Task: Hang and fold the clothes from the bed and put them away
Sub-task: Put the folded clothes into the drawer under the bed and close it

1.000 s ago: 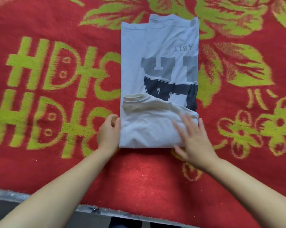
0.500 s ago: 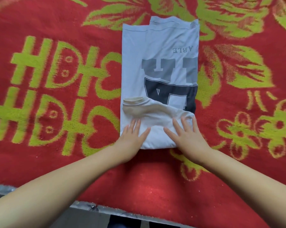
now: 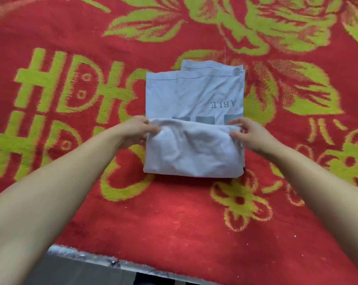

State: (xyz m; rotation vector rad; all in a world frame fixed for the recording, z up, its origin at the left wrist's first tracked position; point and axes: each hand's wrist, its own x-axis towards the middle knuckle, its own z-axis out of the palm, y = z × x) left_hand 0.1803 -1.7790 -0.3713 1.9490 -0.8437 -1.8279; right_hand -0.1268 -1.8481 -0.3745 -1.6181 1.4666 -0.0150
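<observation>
A pale grey T-shirt point(image 3: 194, 93) with a dark printed design lies folded into a narrow strip on the red blanket. Its near part is doubled over away from me, so the plain back of the cloth point(image 3: 192, 153) faces up and hides most of the print. My left hand point(image 3: 136, 130) pinches the left corner of that folded-over edge. My right hand point(image 3: 248, 133) pinches the right corner. Only the letters "ABLE" and the tops of grey blocks of the print show beyond the fold.
A red blanket point(image 3: 174, 219) with yellow-green flowers and characters covers the bed. The bed's near edge point(image 3: 116, 262) runs along the bottom, with dark floor below it.
Both hands went from pressing flat on the shirt's near end to gripping its two near corners and carrying that end away from me over the print. The shirt now looks shorter.
</observation>
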